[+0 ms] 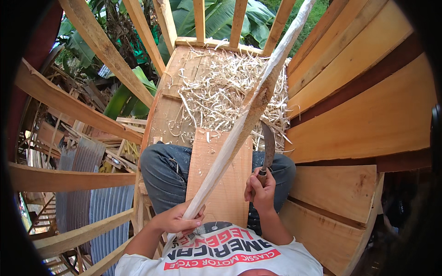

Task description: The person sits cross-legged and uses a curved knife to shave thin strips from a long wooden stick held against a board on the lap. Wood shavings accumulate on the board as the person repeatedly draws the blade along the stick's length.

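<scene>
A long pale wooden pole point(232, 140) slants from my lap up to the far right, its near part whittled smooth and white, with rougher brown bark-like patches farther up. My left hand point(179, 218) is closed around its near end. In my right hand point(261, 189) is the wooden handle of a curved knife point(268, 146), fingers wrapped round it. The dark, sickle-like blade points up and away, to the right of the pole and apart from it. Beneath the pole, a flat wooden board point(200, 161) lies across my lap between my legs.
Curled wood shavings point(221, 87) cover much of the plank floor point(161, 117) ahead. Wooden railing slats point(96, 112) fan out on the left and far side. A plank wall point(359, 124) stands close on the right. Corrugated metal sheets point(110, 202) and scrap wood lie below, beyond the left railing.
</scene>
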The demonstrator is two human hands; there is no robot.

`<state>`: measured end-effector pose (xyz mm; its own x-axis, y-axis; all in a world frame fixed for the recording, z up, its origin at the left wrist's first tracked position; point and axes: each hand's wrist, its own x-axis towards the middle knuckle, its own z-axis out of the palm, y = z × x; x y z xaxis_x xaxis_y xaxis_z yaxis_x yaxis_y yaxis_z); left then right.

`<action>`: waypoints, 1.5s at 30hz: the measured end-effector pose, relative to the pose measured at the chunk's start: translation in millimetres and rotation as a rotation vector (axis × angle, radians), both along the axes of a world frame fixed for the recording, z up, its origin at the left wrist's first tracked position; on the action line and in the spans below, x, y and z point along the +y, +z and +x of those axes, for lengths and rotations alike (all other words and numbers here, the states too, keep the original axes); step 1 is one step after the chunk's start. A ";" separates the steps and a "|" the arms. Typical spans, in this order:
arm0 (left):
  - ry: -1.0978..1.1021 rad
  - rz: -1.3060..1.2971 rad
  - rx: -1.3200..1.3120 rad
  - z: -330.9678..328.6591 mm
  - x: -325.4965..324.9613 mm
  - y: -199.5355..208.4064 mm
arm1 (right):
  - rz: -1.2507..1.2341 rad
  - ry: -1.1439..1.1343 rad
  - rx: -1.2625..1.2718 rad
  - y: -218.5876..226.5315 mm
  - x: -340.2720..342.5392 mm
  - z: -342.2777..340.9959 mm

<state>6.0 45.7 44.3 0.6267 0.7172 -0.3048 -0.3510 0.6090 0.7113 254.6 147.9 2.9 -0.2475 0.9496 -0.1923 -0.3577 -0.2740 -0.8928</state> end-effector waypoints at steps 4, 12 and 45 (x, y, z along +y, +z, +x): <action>0.088 0.088 0.153 17.6 13.9 -2.3 | 0.015 0.042 0.017 9.2 3.0 -15.4; 0.181 0.417 0.371 72.1 32.2 -59.5 | 0.193 -0.050 -0.015 36.7 3.5 -21.4; 0.639 1.762 2.195 -24.4 78.6 193.7 | 0.974 -0.344 -0.638 5.7 165.0 -37.5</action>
